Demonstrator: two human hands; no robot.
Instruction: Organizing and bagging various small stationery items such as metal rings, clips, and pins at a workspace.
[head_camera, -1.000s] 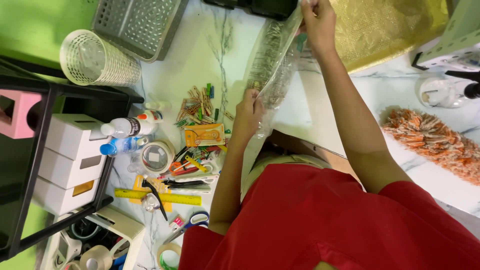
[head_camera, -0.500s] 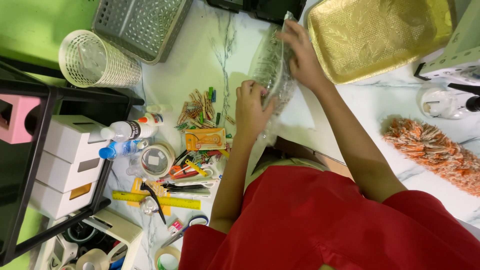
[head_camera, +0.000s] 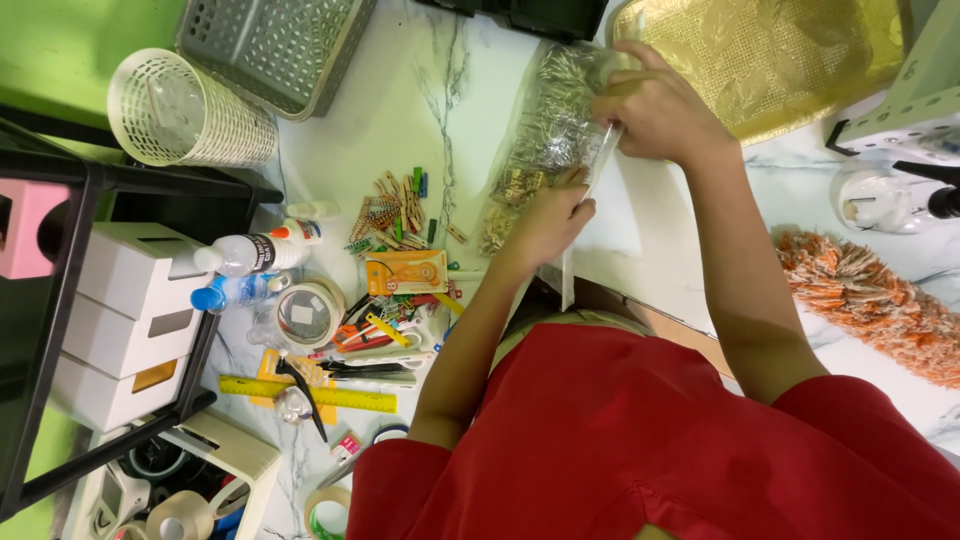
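I hold the clear plastic bag of small wooden clips (head_camera: 545, 140) flat on the white marble table (head_camera: 400, 120), its long axis running from my left hand (head_camera: 545, 222) up toward my right hand (head_camera: 655, 110). My right hand is closed on the bag's far end just beside the gold tray (head_camera: 800, 60). My left presses with bent fingers on the near end, so the bag lies stretched between both hands.

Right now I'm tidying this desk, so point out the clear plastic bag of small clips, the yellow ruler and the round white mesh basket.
clear plastic bag of small clips (head_camera: 545, 150), head view, middle of bag.
yellow ruler (head_camera: 350, 398), head view, mid-length.
round white mesh basket (head_camera: 215, 125), head view, side wall.
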